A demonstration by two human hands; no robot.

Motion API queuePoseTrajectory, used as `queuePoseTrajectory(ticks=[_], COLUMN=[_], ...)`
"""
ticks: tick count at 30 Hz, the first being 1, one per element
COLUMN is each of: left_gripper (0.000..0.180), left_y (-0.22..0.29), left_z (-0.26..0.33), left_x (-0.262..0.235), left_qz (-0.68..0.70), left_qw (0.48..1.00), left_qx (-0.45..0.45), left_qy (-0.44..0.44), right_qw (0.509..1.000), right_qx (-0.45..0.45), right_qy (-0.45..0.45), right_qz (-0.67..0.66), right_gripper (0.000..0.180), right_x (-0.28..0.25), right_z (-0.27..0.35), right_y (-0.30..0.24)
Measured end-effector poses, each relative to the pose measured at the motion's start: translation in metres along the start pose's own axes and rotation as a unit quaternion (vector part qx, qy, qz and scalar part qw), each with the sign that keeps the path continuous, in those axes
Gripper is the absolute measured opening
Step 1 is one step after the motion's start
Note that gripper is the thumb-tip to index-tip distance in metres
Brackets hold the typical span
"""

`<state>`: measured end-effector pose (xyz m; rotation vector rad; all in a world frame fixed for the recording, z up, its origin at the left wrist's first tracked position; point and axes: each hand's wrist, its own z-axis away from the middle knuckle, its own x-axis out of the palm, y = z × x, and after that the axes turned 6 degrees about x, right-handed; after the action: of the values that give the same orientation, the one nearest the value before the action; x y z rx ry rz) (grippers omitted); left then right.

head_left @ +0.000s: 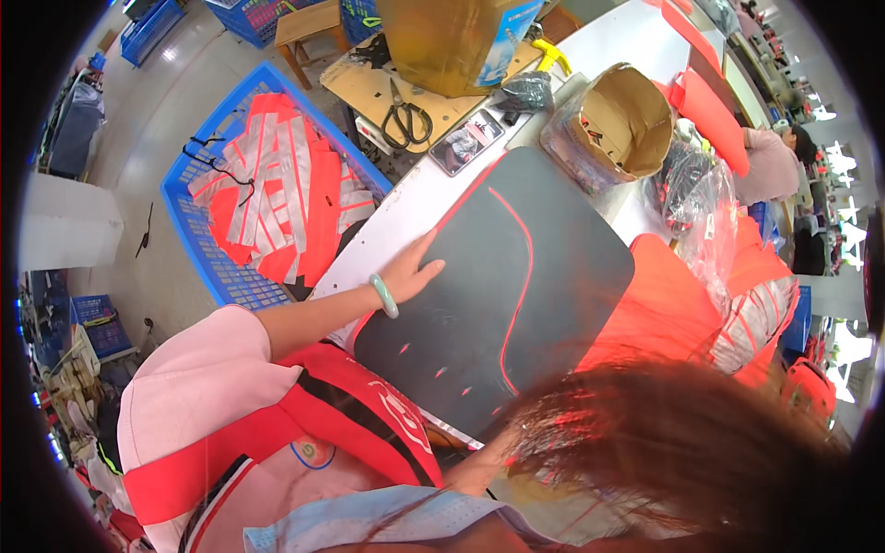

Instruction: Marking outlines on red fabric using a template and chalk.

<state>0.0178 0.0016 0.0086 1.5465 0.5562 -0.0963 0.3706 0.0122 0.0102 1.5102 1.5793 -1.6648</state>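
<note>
A dark grey flat board [461, 304] with rounded corners lies on the white table, and red fabric shows along its left edge. A long curved red line and several small red marks show on its face. My left hand [412, 270], with a pale green bangle [384, 297] at the wrist, rests flat on the board's left edge. Its fingers are spread and hold nothing. Of my right arm only a strip of skin [481, 467] shows near the board's near edge; long brown hair [664, 442] covers the right hand and whatever it touches.
Left of the table stands a blue basket [184, 207] of red pieces with silver strips. Beyond the board are a phone [466, 142], black scissors [406, 120], a yellow-handled tool [551, 57] and a cardboard container [636, 111]. Red fabric [659, 300] lies right; a person [770, 166] sits farther off.
</note>
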Motion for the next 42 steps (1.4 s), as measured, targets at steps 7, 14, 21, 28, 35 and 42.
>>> queuePoseTrajectory(ticks=[7,14,21,28,35,42], left_gripper=[0.066,0.061,0.064,0.064,0.063,0.063], left_y=[0.010,0.059,0.009,-0.002,-0.003,0.014], left_z=[0.009,0.005,-0.011,-0.017,-0.010,-0.008], left_x=[-0.008,-0.018,-0.038,-0.134,-0.134,-0.128], left_qz=[-0.081,0.025,0.032,0.239,0.191,0.174], left_qw=[0.996,1.000,0.998,0.969,0.981,0.983], left_qx=[-0.015,0.010,-0.054,-0.050,-0.043,-0.052], left_qy=[0.043,0.010,-0.030,-0.024,-0.016,-0.011], right_qw=[0.996,0.996,0.996,0.995,0.995,0.995], right_qx=[-0.039,0.033,0.068,0.045,-0.041,-0.052], right_qy=[-0.074,-0.067,-0.047,-0.078,0.033,0.062], right_qz=[-0.029,0.056,-0.015,0.051,0.080,0.061], right_gripper=[0.035,0.037,0.041,0.043,0.036,0.025], right_x=[0.027,0.049,0.019,0.020,0.032,0.040], right_z=[-0.035,-0.042,-0.045,-0.045,-0.039,-0.045], right_y=[0.005,0.028,0.026,-0.007,0.005,0.009])
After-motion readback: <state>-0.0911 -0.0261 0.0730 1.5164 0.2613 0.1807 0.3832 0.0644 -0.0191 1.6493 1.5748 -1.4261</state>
